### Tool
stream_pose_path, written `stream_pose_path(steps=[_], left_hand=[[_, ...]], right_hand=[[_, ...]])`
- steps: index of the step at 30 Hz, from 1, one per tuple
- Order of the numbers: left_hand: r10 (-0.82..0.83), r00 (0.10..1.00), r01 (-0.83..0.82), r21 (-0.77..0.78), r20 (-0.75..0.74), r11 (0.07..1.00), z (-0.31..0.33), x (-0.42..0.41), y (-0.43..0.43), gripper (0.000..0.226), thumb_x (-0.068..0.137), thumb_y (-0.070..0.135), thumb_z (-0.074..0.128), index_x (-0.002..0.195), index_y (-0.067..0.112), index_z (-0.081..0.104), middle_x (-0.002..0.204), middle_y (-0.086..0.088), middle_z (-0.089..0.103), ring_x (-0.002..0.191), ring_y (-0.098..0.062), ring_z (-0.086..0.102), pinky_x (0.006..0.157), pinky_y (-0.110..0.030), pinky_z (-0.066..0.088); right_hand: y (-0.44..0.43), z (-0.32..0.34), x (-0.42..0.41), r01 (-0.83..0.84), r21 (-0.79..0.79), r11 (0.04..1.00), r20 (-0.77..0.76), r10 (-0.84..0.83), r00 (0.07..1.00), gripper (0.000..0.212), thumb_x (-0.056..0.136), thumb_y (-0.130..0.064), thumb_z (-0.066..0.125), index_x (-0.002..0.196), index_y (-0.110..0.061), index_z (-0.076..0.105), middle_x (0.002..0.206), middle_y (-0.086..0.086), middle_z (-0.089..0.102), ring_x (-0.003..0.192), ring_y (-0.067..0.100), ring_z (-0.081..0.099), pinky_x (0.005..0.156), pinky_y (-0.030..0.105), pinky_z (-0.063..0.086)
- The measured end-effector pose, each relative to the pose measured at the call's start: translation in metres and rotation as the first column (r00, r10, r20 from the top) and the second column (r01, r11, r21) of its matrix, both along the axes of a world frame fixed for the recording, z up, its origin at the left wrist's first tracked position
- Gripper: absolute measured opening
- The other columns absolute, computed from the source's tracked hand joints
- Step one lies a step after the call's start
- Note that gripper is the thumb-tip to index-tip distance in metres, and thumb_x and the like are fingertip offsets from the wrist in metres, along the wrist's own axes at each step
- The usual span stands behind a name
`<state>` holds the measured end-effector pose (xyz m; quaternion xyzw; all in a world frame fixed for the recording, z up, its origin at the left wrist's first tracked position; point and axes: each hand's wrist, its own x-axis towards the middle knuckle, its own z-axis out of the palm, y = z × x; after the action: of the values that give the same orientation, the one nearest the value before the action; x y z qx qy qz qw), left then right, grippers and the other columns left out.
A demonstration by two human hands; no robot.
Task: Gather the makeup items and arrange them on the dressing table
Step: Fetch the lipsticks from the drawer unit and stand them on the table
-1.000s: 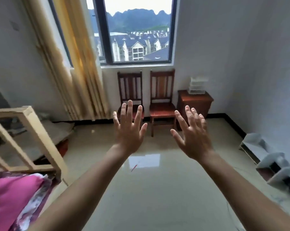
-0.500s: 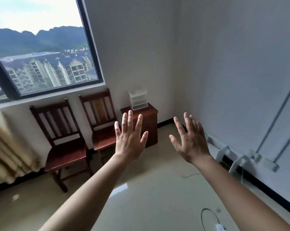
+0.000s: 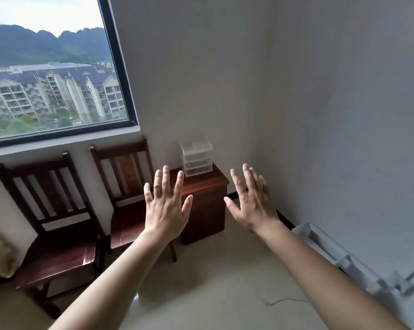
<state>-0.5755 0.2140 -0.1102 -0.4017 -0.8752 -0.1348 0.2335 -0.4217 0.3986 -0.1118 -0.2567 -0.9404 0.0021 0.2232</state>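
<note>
My left hand (image 3: 166, 206) and my right hand (image 3: 251, 201) are both raised in front of me, palms away, fingers spread, holding nothing. Behind them in the room's corner stands a small dark wooden cabinet (image 3: 206, 203). On its top sits a clear plastic drawer organizer (image 3: 196, 154) with stacked drawers; what is inside is too small to tell. My left hand overlaps the cabinet's left edge in the view. No loose makeup items are visible.
Two dark wooden chairs (image 3: 56, 222) (image 3: 127, 194) stand under the window (image 3: 53, 75), left of the cabinet. White plastic parts (image 3: 339, 256) lie along the right wall's base, and a thin cable (image 3: 284, 300) trails on the glossy tiled floor.
The view has swung right and moved closer to the corner; the curtain, wooden frame and pink cloth have left the view. Both hands stay raised and spread.
</note>
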Motion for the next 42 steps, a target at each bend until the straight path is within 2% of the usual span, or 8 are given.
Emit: stream_pose_path(steps=[4,10,20,26,31,34,38,42], left_hand=[[-0.007,0.999,0.008,-0.039,0.036,0.999,-0.013,-0.088,0.056,0.07,0.093,0.055,0.028,0.153,0.019,0.023,0.161,-0.018,0.012,0.149,-0.035,0.01,0.113,-0.06,0.023],[-0.006,0.994,0.018,-0.103,0.107,0.995,-0.01,-0.207,0.139,0.073,0.092,0.059,0.02,0.154,0.02,0.021,0.161,-0.018,0.01,0.149,-0.034,0.008,0.114,-0.059,0.021],[0.02,0.973,0.037,-0.242,0.229,0.969,-0.063,-0.324,0.248,0.075,0.091,0.06,0.017,0.155,0.021,0.019,0.16,-0.018,0.014,0.148,-0.035,0.015,0.111,-0.058,0.025],[0.033,0.972,0.039,-0.303,0.231,0.952,-0.087,-0.403,0.338,0.075,0.09,0.059,0.024,0.151,0.016,0.031,0.156,-0.022,0.026,0.142,-0.039,0.029,0.104,-0.058,0.036],[0.126,0.936,-0.022,-0.303,0.328,0.953,-0.106,-0.466,0.412,0.087,0.083,0.066,0.006,0.156,0.018,0.012,0.161,-0.019,0.009,0.148,-0.035,0.012,0.112,-0.053,0.025],[0.165,0.924,-0.047,-0.328,0.344,0.943,-0.125,-0.495,0.445,0.087,0.083,0.065,0.006,0.156,0.017,0.011,0.161,-0.019,0.008,0.148,-0.035,0.012,0.112,-0.052,0.025],[0.257,0.822,-0.09,-0.329,0.508,0.94,-0.16,-0.511,0.472,0.081,0.093,0.059,0.031,0.156,0.017,0.004,0.162,-0.015,0.004,0.149,-0.032,0.009,0.114,-0.048,0.024],[0.303,0.619,-0.177,-0.248,0.725,0.953,-0.206,-0.527,0.493,0.085,0.094,0.048,0.049,0.155,0.013,0.002,0.161,-0.017,0.008,0.147,-0.034,0.011,0.113,-0.047,0.026]], right_hand=[[0.059,-0.006,-0.084,0.036,0.008,0.999,0.051,-0.036,0.998,0.079,0.09,-0.06,0.03,0.158,-0.023,0.012,0.164,0.019,0.009,0.15,0.037,0.016,0.121,0.049,0.011],[0.139,0.001,-0.182,0.1,-0.005,0.995,0.088,-0.099,0.991,0.081,0.094,-0.057,0.039,0.159,-0.025,0.003,0.165,0.017,-0.001,0.151,0.035,0.011,0.121,0.047,0.01],[0.254,-0.052,-0.298,0.123,-0.074,0.99,0.215,-0.104,0.971,0.08,0.097,-0.056,0.037,0.158,-0.023,-0.003,0.165,0.016,-0.007,0.152,0.031,0.005,0.124,0.045,0.008],[0.351,-0.087,-0.39,0.095,-0.139,0.986,0.256,-0.057,0.965,0.08,0.098,-0.057,0.032,0.157,-0.022,-0.009,0.164,0.017,-0.011,0.153,0.031,-0.001,0.123,0.045,0.004],[0.435,-0.109,-0.461,0.052,-0.213,0.976,0.298,0.014,0.954,0.079,0.099,-0.056,0.032,0.157,-0.02,-0.008,0.164,0.017,-0.009,0.153,0.031,-0.001,0.123,0.045,0.005],[0.476,-0.127,-0.493,0.038,-0.256,0.966,0.316,0.047,0.948,0.079,0.1,-0.055,0.033,0.158,-0.019,-0.005,0.164,0.017,-0.008,0.153,0.031,0.001,0.123,0.045,0.005],[0.508,-0.164,-0.526,0.109,-0.408,0.906,0.385,0.063,0.921,0.081,0.098,-0.052,0.043,0.158,-0.017,0.002,0.165,0.017,-0.001,0.152,0.031,0.007,0.123,0.045,0.01],[0.511,-0.211,-0.555,0.179,-0.606,0.775,0.404,0.105,0.909,0.086,0.095,-0.043,0.055,0.158,-0.015,0.002,0.165,0.014,-0.002,0.152,0.028,0.003,0.122,0.046,0.01]])
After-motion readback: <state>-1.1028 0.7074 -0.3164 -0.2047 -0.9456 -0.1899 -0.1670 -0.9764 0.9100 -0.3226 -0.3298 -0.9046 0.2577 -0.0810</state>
